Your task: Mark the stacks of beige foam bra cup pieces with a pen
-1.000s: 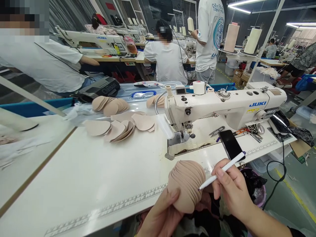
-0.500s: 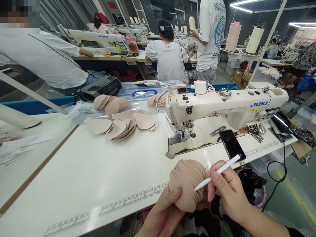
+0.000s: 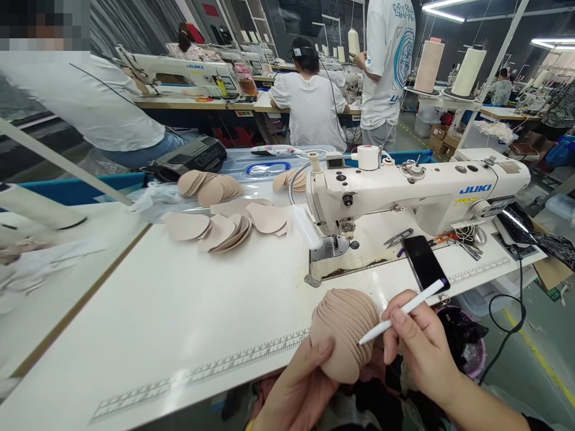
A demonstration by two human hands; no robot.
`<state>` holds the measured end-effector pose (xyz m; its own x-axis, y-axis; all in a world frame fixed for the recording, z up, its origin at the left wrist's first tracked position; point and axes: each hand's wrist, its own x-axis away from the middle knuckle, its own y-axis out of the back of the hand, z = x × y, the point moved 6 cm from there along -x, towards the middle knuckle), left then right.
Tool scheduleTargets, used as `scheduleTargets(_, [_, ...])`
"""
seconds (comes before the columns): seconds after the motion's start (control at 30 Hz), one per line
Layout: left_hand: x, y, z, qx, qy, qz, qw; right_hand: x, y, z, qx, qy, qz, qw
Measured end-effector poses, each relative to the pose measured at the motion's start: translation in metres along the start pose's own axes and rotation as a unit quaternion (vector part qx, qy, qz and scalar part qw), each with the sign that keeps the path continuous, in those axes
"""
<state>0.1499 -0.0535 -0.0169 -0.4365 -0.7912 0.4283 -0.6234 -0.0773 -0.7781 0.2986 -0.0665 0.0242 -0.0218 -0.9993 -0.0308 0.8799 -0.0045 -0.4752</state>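
A fanned stack of beige rounded fabric pieces (image 3: 344, 335) rests in my left hand (image 3: 305, 383), the thumb pressed on the front piece. My right hand (image 3: 417, 341) is closed around a white marker pen (image 3: 404, 311), held slantwise with its tip at the edges of the stack. Behind the stack, a white sewing machine (image 3: 404, 185) stands on the white table (image 3: 224, 299). More beige pieces (image 3: 229, 233) lie in loose overlapping piles left of the machine.
A black phone (image 3: 424, 263), thread snips (image 3: 398, 237) and several small tools lie right of the needle area. A printed ruler strip (image 3: 242, 359) runs along the front edge. Thread cones (image 3: 429, 66) stand at back right. Co-workers sit and stand beyond the table.
The view has shifted slightly, so everything sits a little further right. Both hands keep their hold, and the pen tip stays at the stack.
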Motion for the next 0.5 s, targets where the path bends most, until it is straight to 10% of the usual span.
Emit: scheduleTargets(0.5, [-0.0026,0.0054,0.0009,-0.002,-0.002,0.014,1.000,0.0048,-0.0023,-0.0046,0.098,-0.027,0.025,0.995])
